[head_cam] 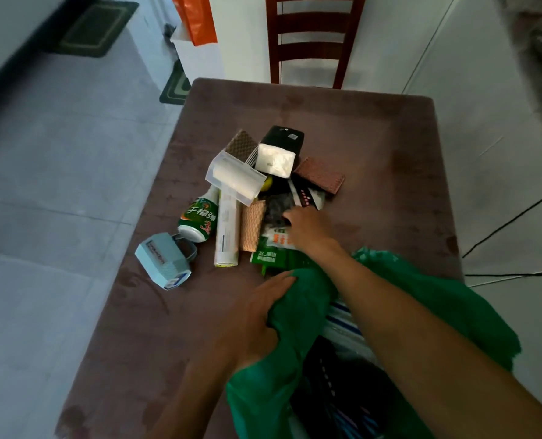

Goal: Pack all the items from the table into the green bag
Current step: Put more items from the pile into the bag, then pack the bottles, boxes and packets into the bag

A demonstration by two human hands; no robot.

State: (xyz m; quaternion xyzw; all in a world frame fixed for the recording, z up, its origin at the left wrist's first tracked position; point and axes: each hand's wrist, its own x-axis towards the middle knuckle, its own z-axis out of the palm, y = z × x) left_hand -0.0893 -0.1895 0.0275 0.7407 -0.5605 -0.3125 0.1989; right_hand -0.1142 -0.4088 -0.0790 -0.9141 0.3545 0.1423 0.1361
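Green bag (298, 312) at lower centre is held open by left hand (257, 315) gripping its rim, while right hand (307, 228), fingers (290, 215) curled onto the dark packet (274, 209) just beyond it, is nearer the pile.

the left hand (257, 315) sits low and near the body, palm turned inward, its fingers curled over a bunched edge of the crumpled green plastic bag (298, 312) and gripping it; the thumb lies along the near side of that fold. its forearm runs back toward the lower edge of view, bare. the right hand (307, 229) is stretched further forward, back of the hand up, wrist straight, the bare forearm crossing over the bag's mouth. its fingers are bent downward at the tips, touching the packets just beyond them; whether they pinch anything cannot be told, as the fingertips are blurred and partly hidden under the hand.
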